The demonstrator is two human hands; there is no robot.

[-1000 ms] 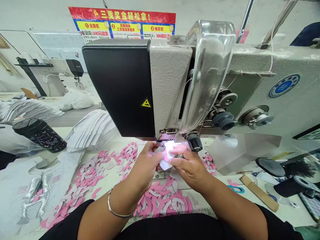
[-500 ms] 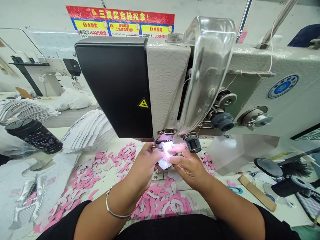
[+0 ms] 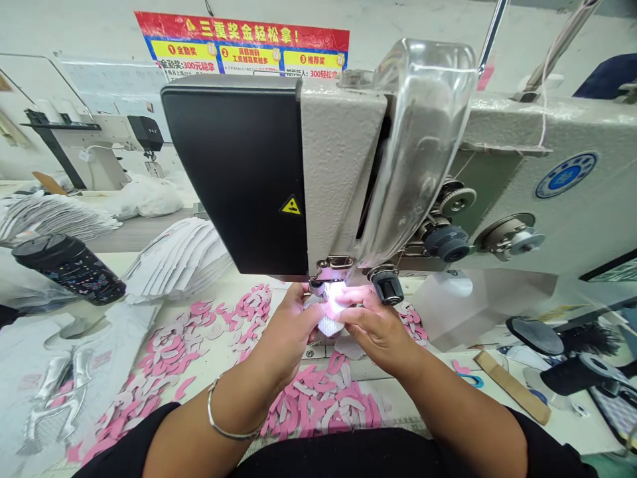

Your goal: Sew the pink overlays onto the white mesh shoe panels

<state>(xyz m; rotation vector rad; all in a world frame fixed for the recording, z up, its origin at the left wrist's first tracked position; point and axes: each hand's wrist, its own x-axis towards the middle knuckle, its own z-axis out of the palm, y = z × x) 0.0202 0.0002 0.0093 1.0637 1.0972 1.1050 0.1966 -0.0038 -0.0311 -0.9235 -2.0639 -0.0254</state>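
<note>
A small white textured fabric piece (image 3: 330,325) with some pink on it lies under the needle area of the sewing machine (image 3: 343,153), lit brightly by the machine's lamp. My left hand (image 3: 293,325) pinches its left side between thumb and fingers. From the right, my right hand (image 3: 375,325) grips the same piece, thumb and index finger close to the needle. Glare hides the needle tip and the exact seam. Below my hands, many curved pink and white cut pieces (image 3: 323,401) are heaped on the machine table.
More pink cutouts (image 3: 172,348) spread to the left, beside a fanned stack of white sheets (image 3: 176,259) and a dark tumbler (image 3: 70,269). At right lie a brown strip (image 3: 512,385), a black thread spool (image 3: 572,373) and blue snips (image 3: 470,380). Another sewing machine (image 3: 94,149) stands behind.
The fabric piece has turned slightly under the needle, and its lower tip has shifted a little right and up. Both hands keep their hold. The camera view has shifted slightly.
</note>
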